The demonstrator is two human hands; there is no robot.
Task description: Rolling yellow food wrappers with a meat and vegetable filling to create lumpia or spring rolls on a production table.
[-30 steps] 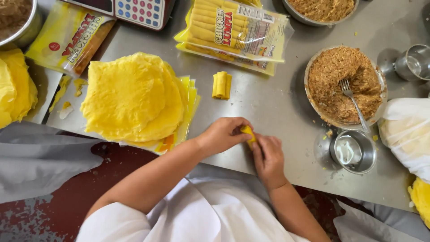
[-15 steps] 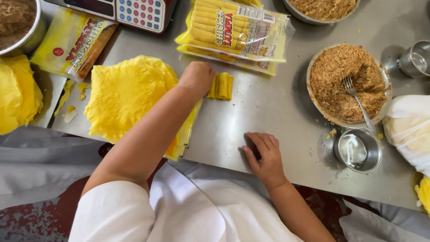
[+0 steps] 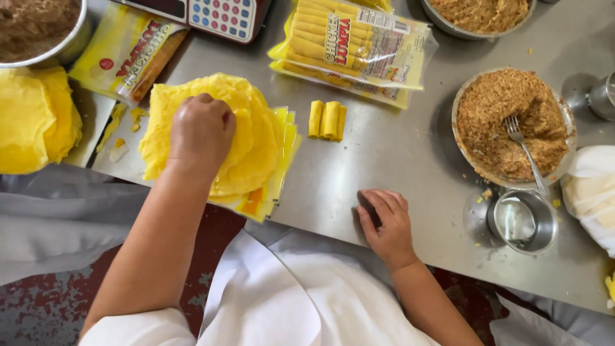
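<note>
Packages and screens, head view. Top centre: clear plastic pack (image 3: 355,45) of yellow rolled sticks, laid flat, tilted slightly; white label w/ red and yellow print across its front. A 2nd similar pack (image 3: 397,97) lies under it, only its lower edge showing. Top left: flat yellow wrapper packet (image 3: 125,51), angled, w/ red round mark and brown band along one side, partly open. Upper edge, betw. the two: device (image 3: 211,14) w/ white keypad, red and blue buttons, dark screen part cut by frame. Under the wrapper stack: yellow plastic sheets (image 3: 282,150), edges fanned out at right.
</note>
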